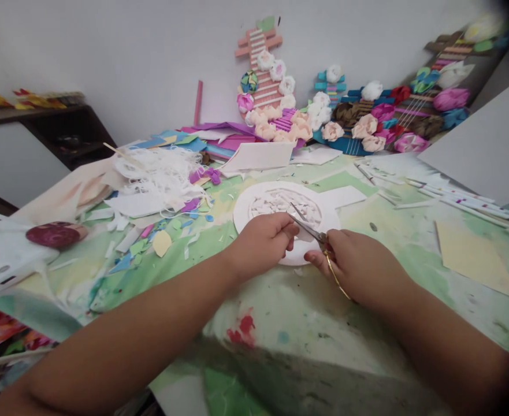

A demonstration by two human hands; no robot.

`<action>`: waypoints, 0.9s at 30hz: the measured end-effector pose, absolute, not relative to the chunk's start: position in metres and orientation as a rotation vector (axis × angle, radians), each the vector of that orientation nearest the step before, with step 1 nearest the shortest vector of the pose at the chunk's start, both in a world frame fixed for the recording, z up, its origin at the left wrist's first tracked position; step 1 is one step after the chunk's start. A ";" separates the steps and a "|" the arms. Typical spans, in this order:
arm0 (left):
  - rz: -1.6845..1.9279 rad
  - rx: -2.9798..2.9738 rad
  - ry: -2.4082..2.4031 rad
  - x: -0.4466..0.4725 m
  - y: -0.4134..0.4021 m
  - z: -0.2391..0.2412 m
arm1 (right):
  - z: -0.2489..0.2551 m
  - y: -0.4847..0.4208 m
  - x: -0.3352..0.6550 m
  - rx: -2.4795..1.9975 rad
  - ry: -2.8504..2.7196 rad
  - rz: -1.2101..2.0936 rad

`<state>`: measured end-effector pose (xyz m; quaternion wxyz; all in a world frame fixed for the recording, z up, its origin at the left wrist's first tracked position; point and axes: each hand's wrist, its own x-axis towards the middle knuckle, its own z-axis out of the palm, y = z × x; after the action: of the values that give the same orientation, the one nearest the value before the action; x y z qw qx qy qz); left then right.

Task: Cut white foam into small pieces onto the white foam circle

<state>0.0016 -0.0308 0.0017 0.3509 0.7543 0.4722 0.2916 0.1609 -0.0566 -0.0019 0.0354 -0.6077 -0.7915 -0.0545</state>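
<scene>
In the head view, my right hand (362, 263) grips a pair of scissors (309, 229) with gold-coloured handles. The blades point up and to the left, slightly parted. Beside the blades, my left hand (265, 241) is closed, thumb and fingers pinched together; what they hold, if anything, I cannot make out. Both hands are over the near part of a white round board (242, 211) with a short white handle (345, 196) sticking out to the right. Many small white cut pieces (275, 202) lie within its raised inner ring.
White string (159, 173) heaps up at the left, with coloured paper scraps (162, 243) in front. Paper-flower musical instruments (265, 86) stand along the wall. White rolled sticks (466, 202) and a cream paper sheet (475, 257) lie at the right. A white device (11, 266) is at the left edge.
</scene>
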 end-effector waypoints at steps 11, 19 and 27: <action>0.772 1.912 1.236 0.001 -0.029 0.002 | -0.003 -0.055 0.162 -1.932 -2.437 -0.264; 0.749 1.813 1.162 -0.001 -0.027 0.002 | -0.002 -0.055 0.161 -1.922 -2.429 -0.216; 0.850 1.623 1.056 -0.005 -0.020 0.009 | 0.003 -0.051 0.170 -1.975 -2.378 -0.100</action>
<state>-0.0048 -0.0204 0.0087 0.4913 0.6685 0.4350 0.3500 0.1696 -0.0512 0.0028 0.0247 -0.6384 -0.7687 -0.0323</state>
